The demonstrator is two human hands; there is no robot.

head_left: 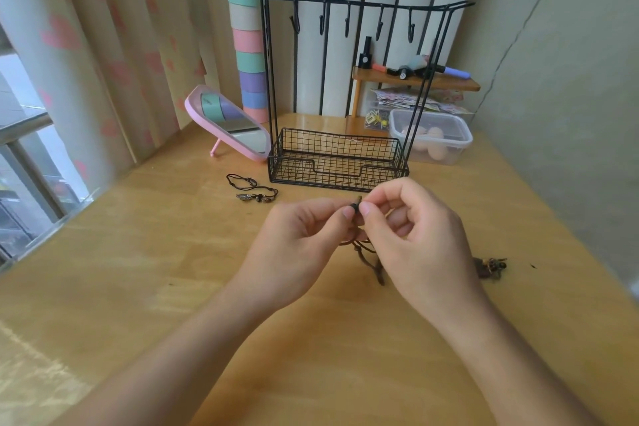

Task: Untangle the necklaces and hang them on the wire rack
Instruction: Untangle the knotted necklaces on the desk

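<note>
In front of the tall black wire rack with a basket base (335,160), the left hand (304,235) and the right hand (415,235) meet, thumb and forefinger of each pinching the dark bead end of a brown cord necklace (378,273). Its cord hangs to the light wooden table (173,252). A black beaded cord necklace (252,188) lies just left of the rack's front. A dark pendant cluster (491,266) lies well right of it.
</note>
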